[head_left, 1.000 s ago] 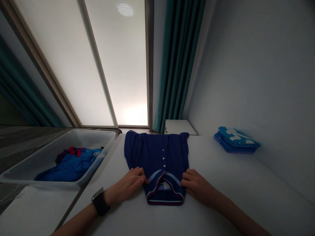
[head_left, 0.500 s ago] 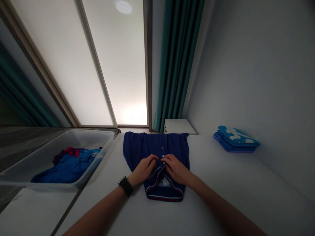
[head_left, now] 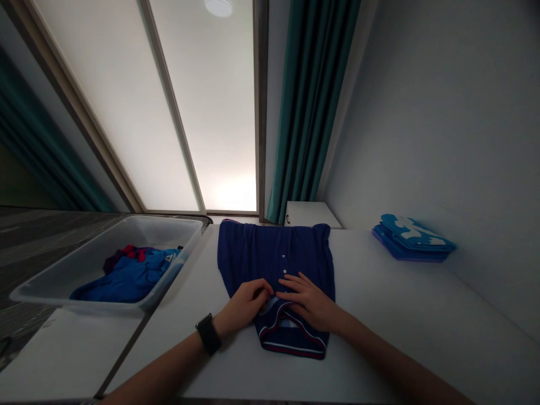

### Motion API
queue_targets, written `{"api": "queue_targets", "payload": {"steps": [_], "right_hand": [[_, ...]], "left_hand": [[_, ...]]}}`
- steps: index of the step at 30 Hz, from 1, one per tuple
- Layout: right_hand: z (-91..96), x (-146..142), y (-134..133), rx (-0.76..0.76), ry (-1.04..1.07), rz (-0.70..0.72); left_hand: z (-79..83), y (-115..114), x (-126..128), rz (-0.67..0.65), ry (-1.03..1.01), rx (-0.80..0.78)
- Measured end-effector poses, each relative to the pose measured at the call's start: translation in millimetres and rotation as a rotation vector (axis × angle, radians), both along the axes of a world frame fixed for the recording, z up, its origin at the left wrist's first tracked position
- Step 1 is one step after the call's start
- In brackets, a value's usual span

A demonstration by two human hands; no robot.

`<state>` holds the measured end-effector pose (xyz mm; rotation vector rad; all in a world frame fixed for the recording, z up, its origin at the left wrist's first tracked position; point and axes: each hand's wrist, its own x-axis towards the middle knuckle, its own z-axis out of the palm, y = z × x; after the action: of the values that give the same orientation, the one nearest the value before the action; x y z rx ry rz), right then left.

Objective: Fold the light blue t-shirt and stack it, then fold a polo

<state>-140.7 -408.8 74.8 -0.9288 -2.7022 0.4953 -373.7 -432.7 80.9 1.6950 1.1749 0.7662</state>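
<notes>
A navy polo shirt (head_left: 274,256) lies flat on the white table (head_left: 400,315), its striped collar toward me and its sides folded in. My left hand (head_left: 247,301), with a dark watch on the wrist, rests on the shirt just left of the button placket, its fingers curled and pinching the fabric near the collar. My right hand (head_left: 310,301) lies on the shirt right of the placket with its fingers stretched flat over the cloth.
A clear plastic bin (head_left: 76,275) at the left holds crumpled blue and red clothes (head_left: 130,273). A stack of folded blue garments (head_left: 411,239) lies at the far right by the wall. A small white cabinet (head_left: 312,214), teal curtains and a bright window stand behind the table.
Both hands moved from the shirt's outer edges beside the collar inward to the button placket. The view has shifted slightly.
</notes>
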Motion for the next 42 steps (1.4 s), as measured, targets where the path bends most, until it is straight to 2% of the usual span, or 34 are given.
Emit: {"api": "queue_targets", "payload": {"steps": [6,10,13,16,19,22,25,28,31,34,37,39,42], "right_hand": [[5.7,3,-26,-0.042,-0.034,0.011],[12.7,4,-35,-0.095,0.004,-0.002],[18.7,-5,-30,-0.112,0.091,-0.069],[20.5,-22,-24,-0.052,0.108,-0.206],[14.1,-36,-23,0.018,0.137,-0.301],[2.5,-42,-24,0.059,0.165,-0.318],[-6.9,-43,-26,0.095,0.151,-0.323],[-9.8,-41,-26,0.099,0.148,-0.320],[-7.0,-33,-28,0.058,0.186,-0.272],[-2.1,-19,-33,0.016,0.191,-0.173],[2.6,-3,-41,0.016,0.083,-0.073],[4.7,4,-46,0.028,-0.007,-0.032],[5.1,10,-55,0.065,-0.091,-0.005]], "left_hand": [[0.1,-21,0,-0.057,-0.043,-0.086],[-3.2,-26,-1,-0.085,-0.226,-0.189],[-5.6,-23,-1,-0.056,-0.334,-0.286],[-8.0,-22,-2,-0.028,-0.352,-0.286],[-11.1,-26,-2,0.004,-0.331,-0.228],[-13.2,-28,-1,0.044,-0.307,-0.185],[-8.7,-24,3,0.103,-0.253,-0.184],[3.7,-20,9,0.107,-0.060,-0.035],[12.3,-27,13,-0.001,0.220,0.190],[6.0,-40,13,-0.092,0.398,0.341],[-7.9,-51,9,-0.139,0.505,0.495],[-13.7,-54,4,-0.227,0.563,0.560],[-13.5,-56,-3,-0.387,0.637,0.611]]}}
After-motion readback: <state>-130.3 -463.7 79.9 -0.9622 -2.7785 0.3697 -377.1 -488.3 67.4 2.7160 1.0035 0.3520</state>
